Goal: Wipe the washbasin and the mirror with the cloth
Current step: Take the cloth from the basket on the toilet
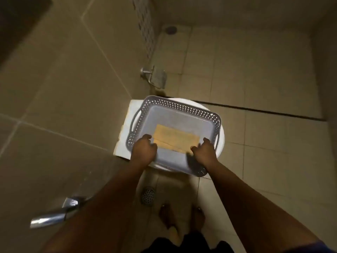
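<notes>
Cloth: your folded tan cloth (175, 138) lies flat on the floor of the grey basket (173, 132), toward its near half, and its long axis runs left to right between your 2 hands.
Basket: it rests on the closed white toilet lid (221, 141), with the white cistern top (125, 128) showing just beside it on the left.
Left hand: your left hand (144, 149) reaches over the near left part of the basket, fingers curled downward at the cloth's left end; you appear to touch or nearly touch that edge, but a real grip is not visible, so the grasp cannot be told.
Right hand: your right hand (204, 150) mirrors it at the cloth's right end, fingers curled and knuckles up; whether it pinches the cloth or only hovers cannot be told either.
Nearness: both hands sit about equally close, 1 at each short end, so lifting by both ends looks like the natural next move.
Arm pose: both forearms stretch forward and down, nearly parallel, wrists bent slightly inward.
Progress: washbasin and mirror are out of view; wiping looks not yet begun.
Surroundings: floor drain (148, 196) near your feet, paper holder (155, 76) on the wall.
</notes>
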